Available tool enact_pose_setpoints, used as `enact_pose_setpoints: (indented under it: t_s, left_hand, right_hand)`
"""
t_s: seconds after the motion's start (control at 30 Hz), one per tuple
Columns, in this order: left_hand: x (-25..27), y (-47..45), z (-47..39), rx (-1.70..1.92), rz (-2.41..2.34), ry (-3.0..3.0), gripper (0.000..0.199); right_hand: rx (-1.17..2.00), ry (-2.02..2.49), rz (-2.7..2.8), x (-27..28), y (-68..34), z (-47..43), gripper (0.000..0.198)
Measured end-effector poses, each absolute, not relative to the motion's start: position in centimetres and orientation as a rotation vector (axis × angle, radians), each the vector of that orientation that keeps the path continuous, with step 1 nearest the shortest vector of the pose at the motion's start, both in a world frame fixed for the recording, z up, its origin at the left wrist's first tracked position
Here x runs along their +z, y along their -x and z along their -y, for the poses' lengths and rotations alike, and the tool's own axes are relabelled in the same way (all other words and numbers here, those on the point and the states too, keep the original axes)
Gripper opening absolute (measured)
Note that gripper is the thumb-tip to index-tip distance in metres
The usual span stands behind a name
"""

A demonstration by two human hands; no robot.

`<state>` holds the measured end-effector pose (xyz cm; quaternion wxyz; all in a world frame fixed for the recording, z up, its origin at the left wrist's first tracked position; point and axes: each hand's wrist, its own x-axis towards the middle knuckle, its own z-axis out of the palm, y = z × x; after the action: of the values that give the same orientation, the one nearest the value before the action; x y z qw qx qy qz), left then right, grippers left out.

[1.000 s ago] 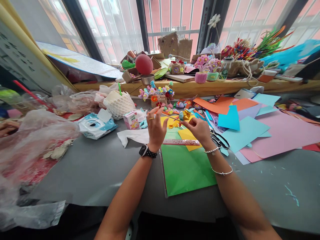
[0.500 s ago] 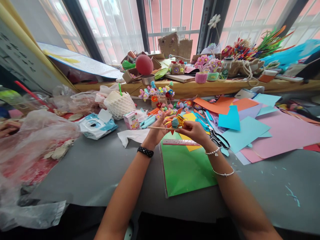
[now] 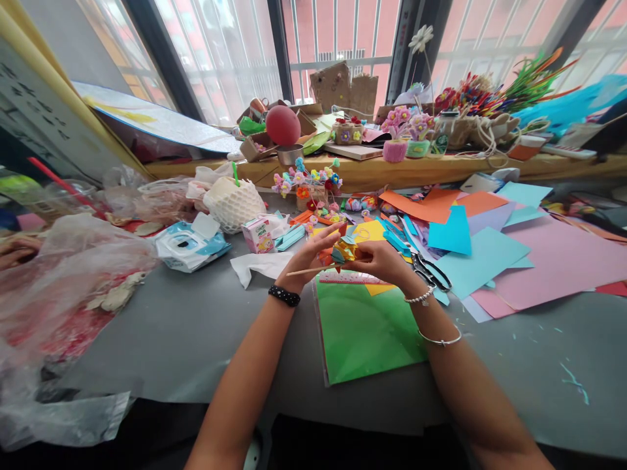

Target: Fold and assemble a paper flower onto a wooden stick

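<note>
A folded paper flower in yellow, light blue and orange is held up above the table, with a thin wooden stick slanting out of it to the left. My right hand is closed on the flower's right side in a pinch. On the other side, my left hand lies along the flower and the stick, its fingers stretched out; its exact contact with them is partly hidden. Under the hands are a pink ruler and a green sheet in a clear sleeve.
Black-handled scissors lie right of my hands, beside coloured paper sheets. A wet-wipes pack, a small box and a net-wrapped coconut stand left. Another person's hand is at the far left. Craft flowers stand behind.
The paper flower has turned and tilted in my right hand, and the stick's right end has dropped a little. My left fingers have shifted slightly and come closer together.
</note>
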<state>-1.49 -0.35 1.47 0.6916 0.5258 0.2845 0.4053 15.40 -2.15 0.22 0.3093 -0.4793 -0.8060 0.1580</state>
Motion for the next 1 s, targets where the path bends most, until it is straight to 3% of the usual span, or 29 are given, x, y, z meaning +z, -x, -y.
enact_pose_setpoints:
  t_s: [0.13, 0.43, 1.0]
  left_hand:
    - [1.42, 1.58, 0.12, 0.896, -0.649, -1.143, 0.047]
    - [0.51, 1.40, -0.58, 0.972, -0.635, -1.060, 0.028]
    - [0.80, 1.32, -0.45, 0.911, -0.640, -0.918, 0.032]
  right_hand:
    - [0.417, 1.250, 2.106, 0.34, -15.46, 2.15, 0.048]
    - [0.375, 1.269, 2.037, 0.26, -15.48, 2.18, 0.046]
    - [0.283, 1.215, 1.941, 0.12, -15.74, 1.94, 0.044]
